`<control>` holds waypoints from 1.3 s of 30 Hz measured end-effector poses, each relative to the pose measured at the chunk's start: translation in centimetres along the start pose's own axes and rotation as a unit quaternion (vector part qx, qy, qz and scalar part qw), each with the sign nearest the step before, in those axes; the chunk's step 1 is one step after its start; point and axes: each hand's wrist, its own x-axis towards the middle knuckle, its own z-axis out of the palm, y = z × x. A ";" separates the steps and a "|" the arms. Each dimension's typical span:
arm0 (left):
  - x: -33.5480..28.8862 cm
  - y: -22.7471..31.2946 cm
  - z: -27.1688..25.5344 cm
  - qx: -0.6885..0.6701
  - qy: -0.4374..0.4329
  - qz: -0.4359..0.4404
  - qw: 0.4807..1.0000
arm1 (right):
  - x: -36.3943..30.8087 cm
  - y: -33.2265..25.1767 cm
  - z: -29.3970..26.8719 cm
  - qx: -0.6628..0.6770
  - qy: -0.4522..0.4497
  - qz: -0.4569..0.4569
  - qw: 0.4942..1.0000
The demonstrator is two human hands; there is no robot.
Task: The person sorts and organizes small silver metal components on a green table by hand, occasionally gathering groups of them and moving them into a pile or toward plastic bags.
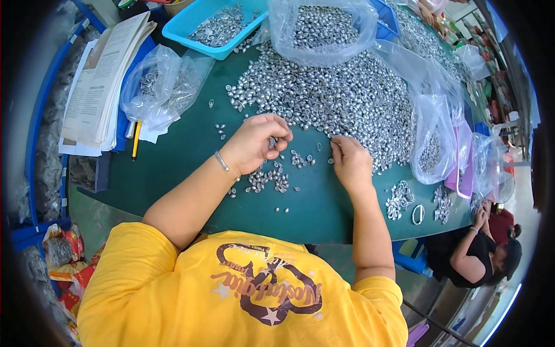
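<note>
My left hand (258,141) is closed above the green table (191,179), its fingers curled round several small silver metal pieces (273,140). Below it lies a loose cluster of the same rounded, shiny pieces (272,180). My right hand (351,162) rests at the near edge of a large pile of silver pieces (341,98). Its thumb and forefinger are pinched together; whatever is between them is hidden. A small group of pieces (302,159) lies on the table between my hands.
A clear plastic bag (324,58) of pieces stands on the pile. Behind is a light-blue basket (199,48). Papers (98,92), a bag (139,104) and a yellow pen (136,140) are left. Silver rings (400,199) and a purple bin (464,162) are right, near another person (462,263).
</note>
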 end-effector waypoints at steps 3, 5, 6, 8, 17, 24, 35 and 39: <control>-0.3 0.3 -0.2 -0.092 -0.012 0.007 0.996 | -0.1 0.1 -1.0 0.424 -0.055 0.265 0.864; -0.1 -0.5 0.1 0.284 0.097 0.098 0.949 | 0.1 0.1 -2.4 0.693 -0.100 0.260 0.665; -0.1 -0.3 0.4 0.419 0.081 0.114 0.897 | 0.0 -0.3 -2.5 0.658 -0.094 0.267 0.698; 0.4 -1.6 0.2 0.567 0.059 0.230 0.789 | -0.7 -0.3 -1.6 0.492 -0.129 0.219 0.833; 0.7 -3.2 0.6 0.667 0.041 0.308 0.678 | -1.6 -4.3 1.1 0.058 -0.082 -0.036 0.994; -0.5 -0.7 0.2 0.116 0.035 -0.013 0.993 | -1.5 -4.3 1.2 0.080 -0.084 -0.042 0.992; -1.1 -0.9 -0.6 -0.120 -0.009 -0.033 0.992 | -1.6 -4.0 0.8 0.105 -0.122 -0.056 0.985; -1.3 -0.5 -1.6 -0.123 -0.033 -0.003 0.992 | -1.7 -4.0 0.9 0.138 -0.112 -0.030 0.984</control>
